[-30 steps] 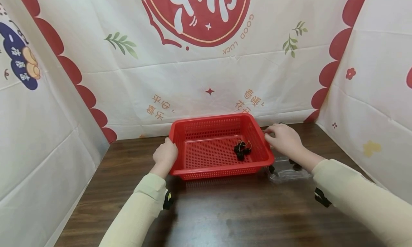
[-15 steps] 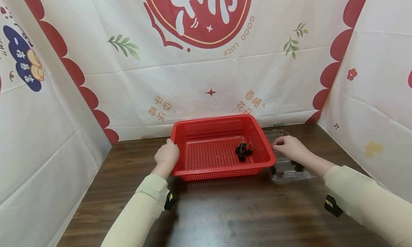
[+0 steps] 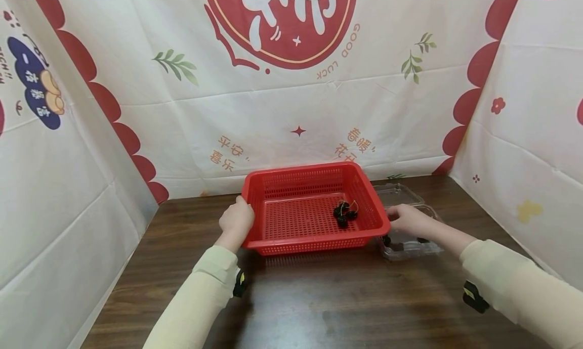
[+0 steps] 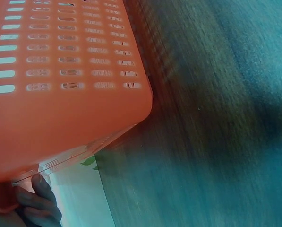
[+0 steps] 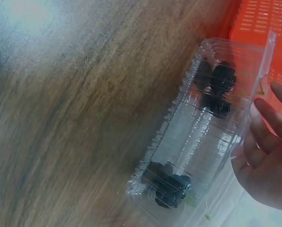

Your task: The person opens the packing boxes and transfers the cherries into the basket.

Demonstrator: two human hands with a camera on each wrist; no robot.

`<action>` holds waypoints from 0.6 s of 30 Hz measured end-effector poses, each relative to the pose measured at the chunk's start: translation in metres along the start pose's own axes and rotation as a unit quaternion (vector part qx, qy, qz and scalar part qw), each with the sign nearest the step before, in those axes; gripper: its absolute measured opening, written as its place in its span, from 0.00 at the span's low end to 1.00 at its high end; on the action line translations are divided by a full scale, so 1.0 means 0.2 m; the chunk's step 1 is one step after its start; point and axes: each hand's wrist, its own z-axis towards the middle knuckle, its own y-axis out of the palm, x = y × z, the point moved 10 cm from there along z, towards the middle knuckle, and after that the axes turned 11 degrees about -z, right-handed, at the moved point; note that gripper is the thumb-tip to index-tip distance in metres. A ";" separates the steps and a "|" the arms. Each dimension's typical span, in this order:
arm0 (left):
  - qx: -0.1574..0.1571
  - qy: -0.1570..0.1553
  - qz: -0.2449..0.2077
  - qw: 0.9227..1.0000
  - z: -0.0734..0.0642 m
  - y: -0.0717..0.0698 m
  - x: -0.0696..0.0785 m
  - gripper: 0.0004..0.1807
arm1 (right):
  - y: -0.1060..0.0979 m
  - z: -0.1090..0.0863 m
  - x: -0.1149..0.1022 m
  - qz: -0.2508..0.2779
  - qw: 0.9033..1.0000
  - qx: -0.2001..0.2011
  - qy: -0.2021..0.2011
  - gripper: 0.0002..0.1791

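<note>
My left hand (image 3: 237, 219) grips the left rim of a red plastic basket (image 3: 302, 242); in the left wrist view its curled fingers (image 4: 42, 189) show by the rim. Dark fruits (image 3: 344, 214) with thin stems lie inside the basket toward the right. My right hand (image 3: 408, 219) is over a clear plastic box (image 3: 410, 250) beside the basket. In the right wrist view, its bent fingers are at the box's edge, thumb and forefinger apart near a green stem (image 5: 261, 88). Dark fruits (image 5: 222, 78) lie at one end of the box, more dark fruits (image 5: 171, 189) at the other.
A brown wooden table (image 3: 319, 298) carries the basket and box. The box's clear lid (image 3: 396, 192) lies folded open behind it. White printed cloth (image 3: 291, 106) stands behind the table and along both sides.
My right hand has moved from the basket's right rim over the box and lower, and more of the clear lid shows. The left hand keeps its grip on the basket.
</note>
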 end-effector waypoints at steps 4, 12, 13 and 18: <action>0.001 0.000 -0.004 1.000 0.00 0.01 0.00 0.20 | 0.02 0.01 -0.02 -0.005 1.000 0.003 -0.018 0.16; 0.003 0.000 -0.004 1.000 0.01 0.02 -0.01 0.20 | 0.03 0.02 -0.04 -0.025 0.999 0.010 -0.030 0.10; 0.004 0.000 -0.004 1.000 0.01 0.02 -0.01 0.20 | 0.03 0.02 -0.04 -0.029 0.999 0.010 -0.031 0.09; 0.005 0.000 -0.005 1.000 0.01 0.01 -0.01 0.20 | 0.01 0.01 -0.05 -0.046 0.998 0.014 -0.027 0.08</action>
